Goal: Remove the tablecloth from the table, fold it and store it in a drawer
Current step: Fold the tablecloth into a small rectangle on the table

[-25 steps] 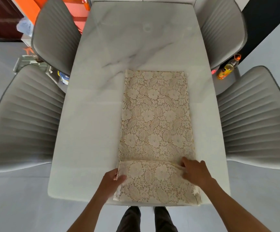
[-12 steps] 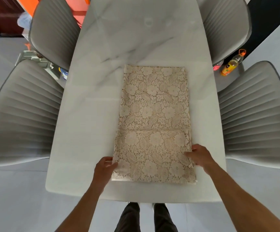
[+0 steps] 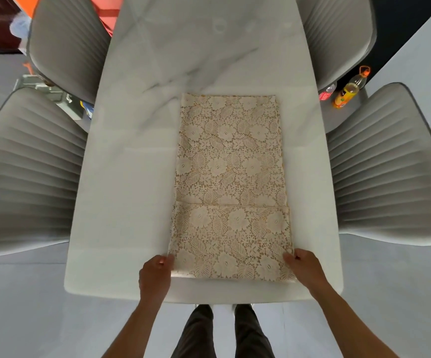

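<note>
The folded tablecloth [image 3: 231,182] is lying flat on the table [image 3: 126,192], toward its near right part. The left hand [image 3: 156,273] and right hand [image 3: 303,267] are pinching its near corners with curled fingers. Bare table is lying open on its left and far sides.

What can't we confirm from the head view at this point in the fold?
- Drawer: none in the head view.
- Layer count of the tablecloth: stacked lace hides it.
- Left hand grip: fingers curl under the cloth corner, contact hidden.
- Right hand grip: fingertips hidden at the cloth edge.
- Bottle label: too small.
- Table far end: cut off by the top edge.
</note>
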